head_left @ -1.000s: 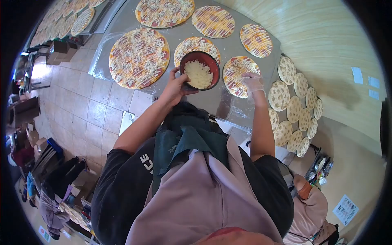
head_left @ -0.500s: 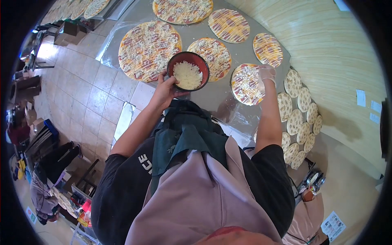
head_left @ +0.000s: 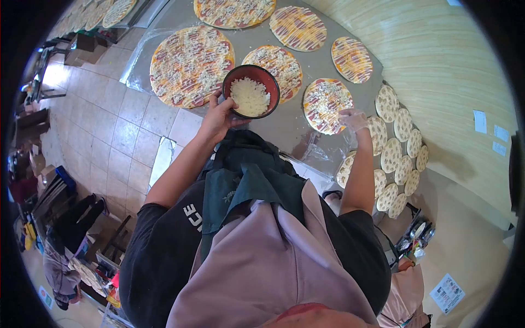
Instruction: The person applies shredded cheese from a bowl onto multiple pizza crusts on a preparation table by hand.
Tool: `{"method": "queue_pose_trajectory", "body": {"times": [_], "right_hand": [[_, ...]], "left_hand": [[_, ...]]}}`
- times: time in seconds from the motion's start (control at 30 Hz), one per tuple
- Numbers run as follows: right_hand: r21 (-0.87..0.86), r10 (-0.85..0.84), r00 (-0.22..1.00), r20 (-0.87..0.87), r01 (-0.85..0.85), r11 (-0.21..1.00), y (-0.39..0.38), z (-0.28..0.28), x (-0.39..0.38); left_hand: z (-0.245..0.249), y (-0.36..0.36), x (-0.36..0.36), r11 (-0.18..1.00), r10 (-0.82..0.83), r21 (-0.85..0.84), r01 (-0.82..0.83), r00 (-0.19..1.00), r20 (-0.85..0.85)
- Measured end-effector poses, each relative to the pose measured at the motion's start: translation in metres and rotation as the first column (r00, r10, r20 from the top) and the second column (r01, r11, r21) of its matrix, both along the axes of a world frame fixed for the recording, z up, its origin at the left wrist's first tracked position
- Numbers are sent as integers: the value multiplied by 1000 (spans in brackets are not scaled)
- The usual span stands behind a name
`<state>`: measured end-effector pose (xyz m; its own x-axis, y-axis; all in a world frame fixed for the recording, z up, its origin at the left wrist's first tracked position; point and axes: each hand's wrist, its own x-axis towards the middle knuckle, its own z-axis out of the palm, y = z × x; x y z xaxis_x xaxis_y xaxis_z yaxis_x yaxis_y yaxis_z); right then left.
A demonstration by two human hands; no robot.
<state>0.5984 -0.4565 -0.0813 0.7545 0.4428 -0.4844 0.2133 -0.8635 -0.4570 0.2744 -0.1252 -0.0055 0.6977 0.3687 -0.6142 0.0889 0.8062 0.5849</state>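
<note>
My left hand [head_left: 220,116] grips the near left side of a bowl [head_left: 263,75], black outside and red inside, with its thumb near the rim. White grated cheese [head_left: 250,97] lies in the bowl. At the right edge of a small pizza [head_left: 324,106] is my right hand [head_left: 354,119] in a clear plastic glove. Its fingers are drawn together and point left over the crust; what they hold, if anything, is hidden. Grated cheese covers this pizza's upper and middle part, over stripes of sauce.
A large cheese-covered pizza [head_left: 192,65] and a smaller one [head_left: 277,71] lie beyond the bowl on the grey table [head_left: 279,128]. Two striped pizzas [head_left: 298,28] lie farther back. Several spotted bases [head_left: 391,156] stand at right beside the wall [head_left: 437,71]. Plastic film [head_left: 322,153] lies near the front edge.
My right hand has moved down along the small pizza's right edge, toward me. The left hand keeps hold of the bowl. The view has shifted slightly.
</note>
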Motion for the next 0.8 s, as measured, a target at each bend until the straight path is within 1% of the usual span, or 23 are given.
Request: {"method": "queue_pose_trajectory", "body": {"times": [0.03, 0.07, 0.1, 0.13, 0.17, 0.2, 0.23, 0.27, 0.3, 0.37, 0.4, 0.47, 0.5, 0.53, 0.57, 0.6, 0.67, 0.7, 0.77, 0.8], "right_hand": [[-10, 52, 999, -7, -52, 999, 0, 7, -5], [-47, -17, 999, -28, 15, 999, -12, -16, 11], [-45, -25, 999, -27, 23, 999, -6, -9, 13], [-139, -157, 986, 64, 165, 976, 6, 7, 12], [-219, -275, 947, 163, 307, 926, 14, 16, 11], [-217, -282, 946, 161, 313, 925, 9, 8, 19], [-162, -141, 963, 232, 181, 970, -4, -6, 34], [-118, -2, 951, 310, 40, 992, -13, -15, 41], [-116, -8, 950, 311, 47, 992, -11, -10, 36], [-370, 118, 913, 391, 39, 928, -4, 6, 21], [-371, 115, 913, 392, 43, 928, -9, 5, 19], [-389, 190, 933, 304, -61, 919, -29, -13, 14], [-391, 188, 934, 302, -59, 918, -35, -24, 8], [-230, 18, 950, 311, 57, 971, -39, -32, 0], [-64, -153, 944, 292, 180, 982, -43, -39, -7], [-67, -156, 944, 291, 183, 981, -41, -33, -18], [118, -146, 954, 261, 118, 986, -28, -17, -45], [117, -147, 954, 262, 120, 986, -24, -17, -52], [262, -202, 971, 124, 165, 951, -16, -17, -63], [264, -204, 971, 127, 165, 950, -5, -10, -71]], "left_hand": [[-1, -1, 1, 1000, -9, 1, 9, 1000, 3], [-3, -1, 2, 1000, -27, -3, 27, 1000, 4], [-4, -2, 3, 999, -45, -6, 45, 999, 6], [-2, -3, 5, 999, -52, -4, 52, 999, 7], [1, -4, 5, 998, -57, -2, 57, 998, 2], [4, -5, 5, 998, -61, -1, 61, 998, -5], [6, -6, 5, 998, -68, 2, 68, 998, -6], [7, -6, 4, 997, -73, 9, 73, 997, 0], [8, -7, 4, 997, -78, 15, 78, 997, 8], [4, -6, 2, 997, -75, 13, 75, 997, 10], [2, -6, 1, 998, -67, 8, 67, 998, 10], [2, -4, -3, 998, -61, 5, 61, 998, 19], [2, -4, -5, 999, -52, 3, 52, 998, 26], [4, -4, -6, 998, -55, 0, 55, 998, 24], [7, -4, -7, 999, -43, 3, 43, 999, -2], [8, -4, -7, 999, -31, 7, 31, 999, -28], [-2, 0, -11, 999, -44, -6, 44, 999, -2], [-6, 2, -12, 998, -54, -15, 54, 998, 24], [-1, -1, -10, 999, -47, -7, 47, 999, 9], [1, -2, -9, 999, -38, 4, 38, 999, -8]]}}
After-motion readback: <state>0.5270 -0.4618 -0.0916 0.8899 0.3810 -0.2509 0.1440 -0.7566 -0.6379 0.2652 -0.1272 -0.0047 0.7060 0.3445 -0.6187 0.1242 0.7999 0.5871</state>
